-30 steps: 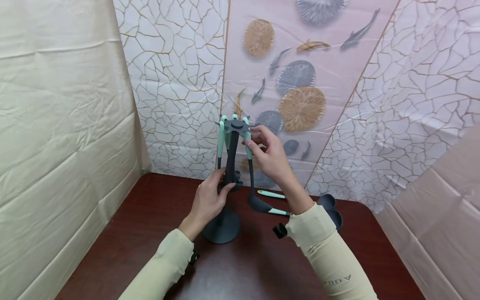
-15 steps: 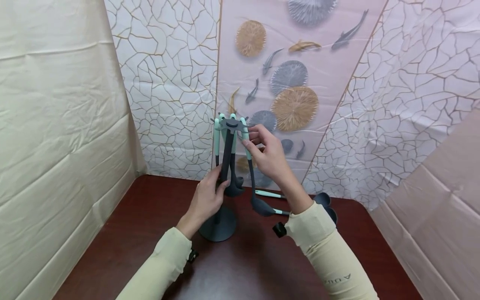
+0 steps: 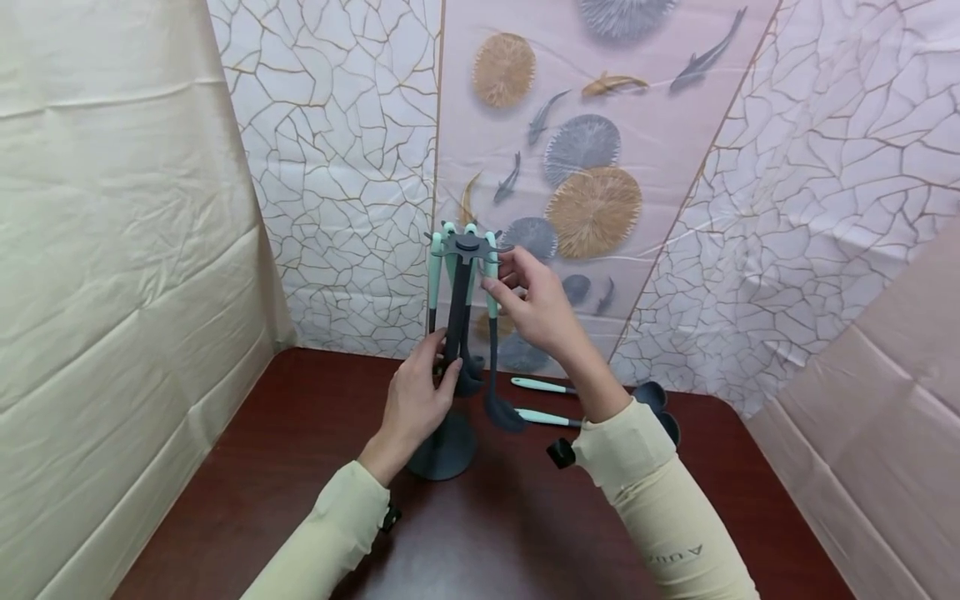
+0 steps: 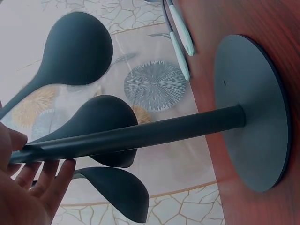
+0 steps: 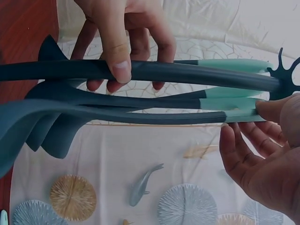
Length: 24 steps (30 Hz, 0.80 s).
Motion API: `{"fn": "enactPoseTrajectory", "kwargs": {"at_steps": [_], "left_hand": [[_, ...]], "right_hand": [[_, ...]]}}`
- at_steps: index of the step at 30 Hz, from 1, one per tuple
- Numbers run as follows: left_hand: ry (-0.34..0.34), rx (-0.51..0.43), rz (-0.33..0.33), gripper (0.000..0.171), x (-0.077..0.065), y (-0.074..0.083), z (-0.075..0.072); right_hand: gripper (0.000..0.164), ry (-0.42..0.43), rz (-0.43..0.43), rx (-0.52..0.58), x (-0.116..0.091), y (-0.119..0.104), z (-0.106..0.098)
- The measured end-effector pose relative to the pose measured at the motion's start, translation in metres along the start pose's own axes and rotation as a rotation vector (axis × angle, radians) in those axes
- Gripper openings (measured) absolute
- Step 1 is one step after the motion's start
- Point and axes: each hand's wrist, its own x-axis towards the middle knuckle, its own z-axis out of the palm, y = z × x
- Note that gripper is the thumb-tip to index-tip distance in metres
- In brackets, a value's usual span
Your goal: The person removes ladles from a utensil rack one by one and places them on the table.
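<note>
A dark utensil stand has a round base, an upright pole and a hooked top. My left hand grips the pole, fingers behind it, as the left wrist view also shows. Several mint-handled utensils hang from the hooks, their dark heads beside the pole. With my right hand I pinch the mint handle of a serving spoon between thumb and fingers, close under a hook on the right side. Its rounded head hangs low, away from the pole.
Two more utensils with mint handles and dark bowls lie at the back right of the dark red table, partly behind my right forearm. A patterned cloth hangs behind the table, with plain cloth at the left side.
The held serving spoon's lower end has swung left, toward the pole, and its handle now hangs straighter. My right hand stays beside the hooks; my left hand keeps its grip on the pole.
</note>
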Motion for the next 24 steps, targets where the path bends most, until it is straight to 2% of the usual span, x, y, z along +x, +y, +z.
{"fn": "enactPoseTrajectory", "kwargs": {"at_steps": [5,11,16,24], "left_hand": [[0.032,0.021,0.033,0.054,-0.0005,0.0032,0.0021],[0.097,0.119,0.055,0.05,-0.0018,0.0073,0.0046],[0.094,0.184,0.049,0.048,-0.0002,0.0103,0.0063],[0.112,0.21,0.081,0.05,-0.0017,0.009,0.0073]], "right_hand": [[0.037,0.002,0.015,0.036,-0.0003,0.0007,0.0028],[0.037,0.013,0.007,0.056,0.0001,0.0024,0.0055],[0.034,0.026,-0.001,0.051,0.0004,0.0028,0.0035],[0.03,0.048,-0.027,0.022,0.0003,0.0043,0.0035]]}}
